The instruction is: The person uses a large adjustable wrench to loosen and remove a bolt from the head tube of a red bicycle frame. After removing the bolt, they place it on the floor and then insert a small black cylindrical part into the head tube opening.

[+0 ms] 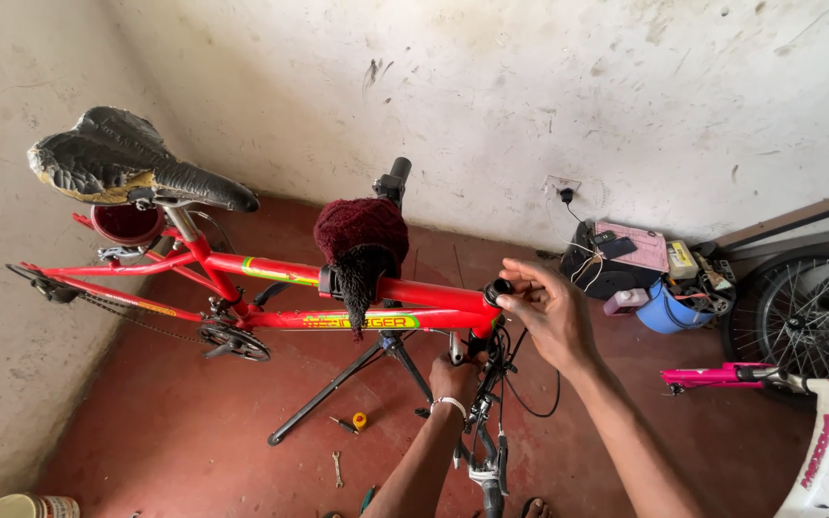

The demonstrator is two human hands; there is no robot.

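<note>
Rough whitewashed walls and a red-brown floor (194,422) make up the corner, and a red bicycle frame (338,293) is clamped up off that floor on a black repair stand (376,360). Its long axis runs pretty much level across the view: black saddle (131,158) end pointing left, head tube (491,302) end pointing right. A dark red knitted cloth (362,235) is draped over the top tube about midway.

The right hand (549,307) is curled at the top of the head tube, fingertips pinched on a small black cap (499,288) there. The left hand (453,379) is closed around the parts just under the head tube; exactly what's gripped can't be made out.

Right of the frame, a blue tub (666,312), a dark bag (606,269) and a pink-and-white bicycle (798,412) can be seen. Below the frame, a spanner (337,468) is lying on the floor.
</note>
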